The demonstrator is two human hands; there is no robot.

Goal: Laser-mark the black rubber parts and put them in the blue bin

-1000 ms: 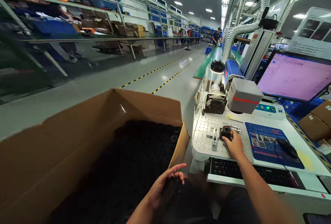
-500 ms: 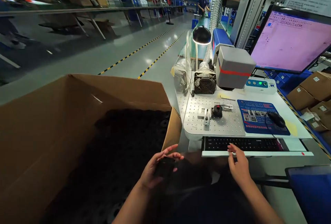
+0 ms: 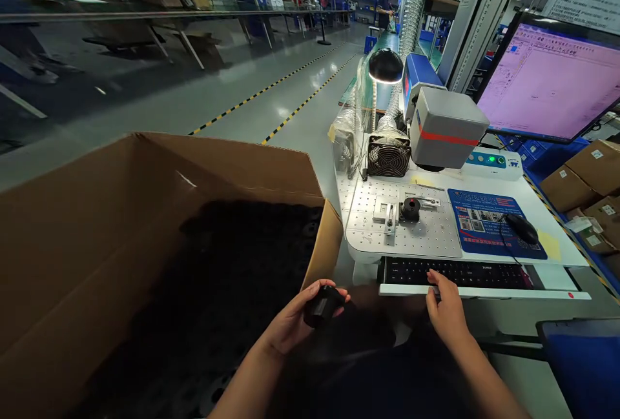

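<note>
Our right hand, now off the black part standing unheld beside metal stops on the bench, hangs empty by the keyboard, fingers apart. Our left hand clamps another black piece near the carton, whose right wall separates its dark contents from the bench. A grey machine head looms far.

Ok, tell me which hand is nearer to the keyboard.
Right. The right hand is at the front edge of the keyboard, touch unclear; the left hand is farther off, left of it, holding a black part.
</note>
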